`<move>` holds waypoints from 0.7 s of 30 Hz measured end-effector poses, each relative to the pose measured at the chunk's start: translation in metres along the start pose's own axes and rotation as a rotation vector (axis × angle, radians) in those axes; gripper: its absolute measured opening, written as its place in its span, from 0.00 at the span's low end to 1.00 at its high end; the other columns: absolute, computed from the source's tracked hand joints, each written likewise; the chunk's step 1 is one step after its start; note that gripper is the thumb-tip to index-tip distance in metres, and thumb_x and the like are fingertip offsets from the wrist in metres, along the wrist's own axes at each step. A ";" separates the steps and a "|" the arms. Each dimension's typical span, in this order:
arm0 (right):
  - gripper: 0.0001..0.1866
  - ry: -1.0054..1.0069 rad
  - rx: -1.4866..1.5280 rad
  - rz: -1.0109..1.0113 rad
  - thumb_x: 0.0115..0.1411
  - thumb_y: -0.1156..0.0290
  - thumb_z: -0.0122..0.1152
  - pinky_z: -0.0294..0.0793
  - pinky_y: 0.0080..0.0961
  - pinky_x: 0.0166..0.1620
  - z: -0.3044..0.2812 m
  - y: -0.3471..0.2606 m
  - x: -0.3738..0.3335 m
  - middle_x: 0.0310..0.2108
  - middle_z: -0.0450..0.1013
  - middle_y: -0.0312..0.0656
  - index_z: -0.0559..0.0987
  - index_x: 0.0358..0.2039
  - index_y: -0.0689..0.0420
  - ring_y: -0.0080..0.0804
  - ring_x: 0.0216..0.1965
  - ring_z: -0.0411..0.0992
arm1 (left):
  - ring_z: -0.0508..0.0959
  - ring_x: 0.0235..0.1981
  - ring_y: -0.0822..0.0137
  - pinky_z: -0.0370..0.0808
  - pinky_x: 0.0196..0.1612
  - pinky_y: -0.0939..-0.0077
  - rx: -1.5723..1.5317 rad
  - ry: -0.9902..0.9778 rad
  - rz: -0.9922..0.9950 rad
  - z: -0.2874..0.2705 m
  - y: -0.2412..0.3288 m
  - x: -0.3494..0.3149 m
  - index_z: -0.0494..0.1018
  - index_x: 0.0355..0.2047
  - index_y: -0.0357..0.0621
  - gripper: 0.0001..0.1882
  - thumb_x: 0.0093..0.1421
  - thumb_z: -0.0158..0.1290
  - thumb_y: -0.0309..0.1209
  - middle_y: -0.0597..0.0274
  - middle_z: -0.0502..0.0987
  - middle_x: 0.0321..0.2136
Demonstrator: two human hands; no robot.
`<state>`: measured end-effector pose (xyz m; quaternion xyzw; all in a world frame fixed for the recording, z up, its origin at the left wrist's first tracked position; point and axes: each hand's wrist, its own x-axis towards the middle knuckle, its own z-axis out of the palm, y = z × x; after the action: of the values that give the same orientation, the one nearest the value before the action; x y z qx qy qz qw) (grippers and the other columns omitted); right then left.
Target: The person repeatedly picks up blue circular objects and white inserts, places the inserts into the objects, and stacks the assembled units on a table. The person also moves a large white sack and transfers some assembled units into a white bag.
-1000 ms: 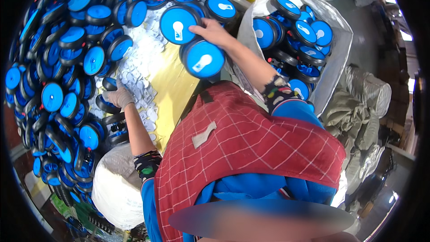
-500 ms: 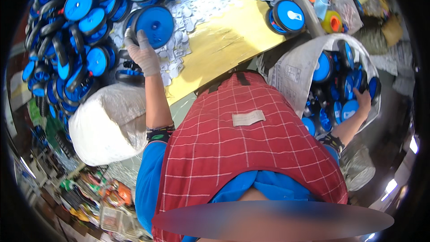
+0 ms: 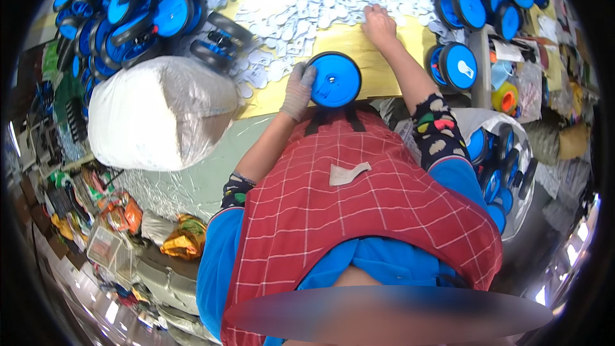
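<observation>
Bare right hand has moved from the white fabric sack to thin white cut-outs on the yellow flat board; fingers loosely curled, contents undeterminable. Gloved left hand, partly closed, grips the black-rimmed blue disc wheel over the board's near edge; one-sided hold may cause tipping

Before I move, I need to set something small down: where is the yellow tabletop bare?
Two bare patches of yellow tabletop: between the right forearm and the white-marked wheel, and between that forearm and the plain wheel in the left hand. White pieces crowd the back; piled wheels crowd the left.
</observation>
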<state>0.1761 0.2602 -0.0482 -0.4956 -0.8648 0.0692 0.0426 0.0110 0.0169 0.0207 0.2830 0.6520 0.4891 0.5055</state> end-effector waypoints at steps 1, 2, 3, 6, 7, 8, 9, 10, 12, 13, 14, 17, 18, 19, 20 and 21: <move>0.11 0.048 -0.117 0.009 0.57 0.68 0.56 0.74 0.46 0.43 0.006 -0.009 0.004 0.46 0.73 0.41 0.80 0.40 0.52 0.43 0.51 0.72 | 0.70 0.39 0.72 0.69 0.46 0.75 -0.029 0.009 -0.005 0.000 -0.003 -0.001 0.71 0.48 0.37 0.22 0.66 0.50 0.46 0.61 0.74 0.37; 0.11 0.067 -0.106 -0.027 0.57 0.68 0.56 0.73 0.46 0.42 0.008 -0.011 0.003 0.46 0.73 0.40 0.80 0.41 0.53 0.43 0.51 0.71 | 0.70 0.40 0.72 0.69 0.47 0.74 -0.056 0.011 -0.010 0.000 -0.006 -0.001 0.71 0.48 0.37 0.22 0.66 0.50 0.45 0.61 0.74 0.37; 0.12 0.088 -0.095 -0.055 0.57 0.69 0.56 0.73 0.46 0.42 0.008 -0.009 -0.001 0.46 0.73 0.40 0.79 0.42 0.53 0.43 0.51 0.71 | 0.70 0.39 0.72 0.70 0.46 0.74 -0.059 0.022 -0.013 -0.002 -0.009 -0.001 0.71 0.48 0.37 0.22 0.66 0.51 0.44 0.60 0.75 0.38; 0.15 -0.023 0.197 -0.027 0.58 0.65 0.58 0.70 0.44 0.47 -0.004 -0.013 -0.035 0.46 0.73 0.40 0.77 0.46 0.53 0.42 0.53 0.68 | 0.72 0.38 0.71 0.71 0.44 0.74 -0.077 0.059 0.001 -0.003 -0.019 -0.001 0.70 0.47 0.37 0.20 0.65 0.53 0.42 0.58 0.76 0.37; 0.16 -0.209 0.375 0.107 0.58 0.64 0.58 0.69 0.43 0.48 -0.007 -0.012 -0.050 0.46 0.73 0.40 0.77 0.46 0.53 0.42 0.53 0.68 | 0.72 0.37 0.71 0.71 0.44 0.74 -0.069 0.063 0.025 -0.002 -0.017 0.001 0.70 0.46 0.37 0.20 0.65 0.53 0.42 0.58 0.76 0.37; 0.16 -0.394 0.555 0.246 0.58 0.62 0.59 0.69 0.43 0.49 -0.007 -0.009 -0.064 0.46 0.73 0.41 0.77 0.46 0.53 0.42 0.53 0.67 | 0.72 0.37 0.70 0.72 0.43 0.73 -0.059 0.066 0.048 -0.001 -0.015 0.002 0.70 0.46 0.36 0.19 0.65 0.53 0.42 0.58 0.76 0.36; 0.16 -0.305 0.513 0.220 0.58 0.63 0.60 0.69 0.43 0.49 0.001 -0.004 -0.079 0.46 0.73 0.43 0.76 0.46 0.53 0.44 0.53 0.67 | 0.73 0.36 0.69 0.72 0.42 0.73 0.007 0.066 0.040 -0.002 -0.014 0.007 0.71 0.45 0.36 0.19 0.65 0.53 0.41 0.57 0.77 0.36; 0.17 -0.212 0.468 0.196 0.58 0.63 0.60 0.69 0.42 0.49 0.012 0.003 -0.097 0.46 0.73 0.44 0.76 0.46 0.54 0.45 0.52 0.67 | 0.74 0.35 0.67 0.73 0.42 0.72 0.074 0.061 0.035 -0.003 -0.012 0.015 0.71 0.45 0.36 0.19 0.65 0.53 0.41 0.56 0.77 0.36; 0.17 0.022 0.308 0.124 0.57 0.65 0.61 0.70 0.42 0.49 0.012 0.002 -0.111 0.45 0.72 0.48 0.75 0.46 0.55 0.49 0.50 0.68 | 0.76 0.33 0.63 0.73 0.40 0.71 0.182 0.082 0.070 -0.006 -0.012 0.032 0.71 0.45 0.36 0.19 0.65 0.53 0.40 0.54 0.78 0.35; 0.17 0.161 0.197 0.089 0.57 0.67 0.62 0.71 0.42 0.49 0.009 -0.005 -0.116 0.45 0.72 0.49 0.75 0.47 0.57 0.50 0.49 0.69 | 0.76 0.32 0.62 0.74 0.39 0.70 0.230 0.097 0.105 -0.008 -0.007 0.039 0.71 0.45 0.36 0.19 0.65 0.53 0.40 0.53 0.79 0.34; 0.18 0.297 0.083 0.053 0.56 0.68 0.62 0.71 0.42 0.49 0.005 -0.010 -0.119 0.45 0.72 0.51 0.75 0.47 0.58 0.52 0.47 0.69 | 0.77 0.31 0.60 0.74 0.39 0.70 0.278 0.113 0.140 -0.009 -0.003 0.041 0.71 0.45 0.35 0.19 0.65 0.53 0.40 0.52 0.79 0.34; 0.20 0.252 0.168 0.054 0.55 0.70 0.63 0.70 0.43 0.50 0.025 0.005 -0.128 0.43 0.72 0.53 0.74 0.48 0.59 0.53 0.47 0.69 | 0.76 0.31 0.58 0.74 0.40 0.71 0.477 -0.044 0.473 -0.027 -0.018 0.027 0.71 0.46 0.38 0.19 0.66 0.51 0.42 0.50 0.77 0.34; 0.20 0.221 0.214 0.109 0.56 0.71 0.62 0.70 0.42 0.50 0.025 0.012 -0.131 0.43 0.73 0.53 0.74 0.49 0.59 0.53 0.47 0.69 | 0.75 0.38 0.61 0.75 0.43 0.68 0.227 -0.172 0.096 -0.028 -0.023 0.022 0.69 0.50 0.40 0.21 0.67 0.48 0.44 0.53 0.75 0.40; 0.20 0.186 0.262 0.170 0.56 0.71 0.61 0.70 0.42 0.50 0.024 0.016 -0.136 0.44 0.73 0.52 0.74 0.50 0.58 0.53 0.47 0.69 | 0.75 0.45 0.64 0.77 0.47 0.66 0.011 -0.197 -0.295 -0.026 -0.007 0.011 0.67 0.53 0.42 0.22 0.69 0.45 0.45 0.55 0.73 0.46; 0.20 0.148 0.312 0.215 0.57 0.72 0.61 0.70 0.42 0.49 0.013 0.009 -0.137 0.44 0.73 0.51 0.74 0.51 0.58 0.52 0.47 0.69 | 0.75 0.45 0.64 0.77 0.46 0.65 -0.066 -0.221 -0.274 -0.027 -0.010 0.007 0.67 0.54 0.42 0.22 0.69 0.45 0.46 0.56 0.73 0.46; 0.20 0.204 0.445 0.303 0.57 0.73 0.61 0.72 0.39 0.48 0.003 0.001 -0.139 0.43 0.74 0.49 0.75 0.51 0.57 0.50 0.45 0.71 | 0.75 0.45 0.65 0.77 0.46 0.65 -0.142 -0.246 -0.253 -0.028 -0.018 0.004 0.67 0.54 0.43 0.22 0.69 0.44 0.47 0.57 0.73 0.46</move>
<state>0.2473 0.1403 -0.0521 -0.6019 -0.7358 0.2124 0.2263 -0.0146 0.0039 0.0027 0.2202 0.5795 0.4281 0.6576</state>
